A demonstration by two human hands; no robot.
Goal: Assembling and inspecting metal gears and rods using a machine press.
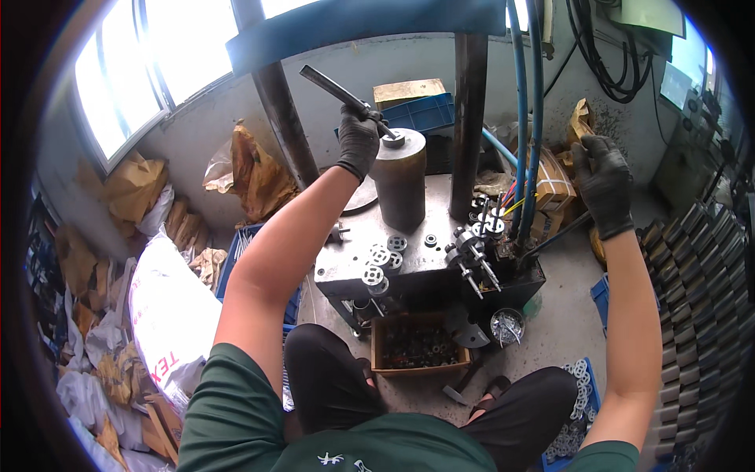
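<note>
My left hand (359, 141), in a dark glove, is closed around a long metal rod (332, 85). The rod leans down to the right, its lower end at the small collar on top of an upright metal cylinder (399, 177). The cylinder stands on the steel bench (436, 259) of a press. Raised at the right, my gloved right hand (604, 185) has its fingers curled; what they hold, if anything, is hidden. A dark lever bar (557, 236) runs from the machine up behind that wrist.
Round slotted discs (379, 258) and shafts with fittings (474, 256) lie on the bench. Two posts (469, 118) and a blue crossbeam (370, 30) frame it. Below are a cardboard box of dark parts (418, 346), a hammer (458, 389) and a metal bowl (507, 326). Stacked bars (700, 315) stand right.
</note>
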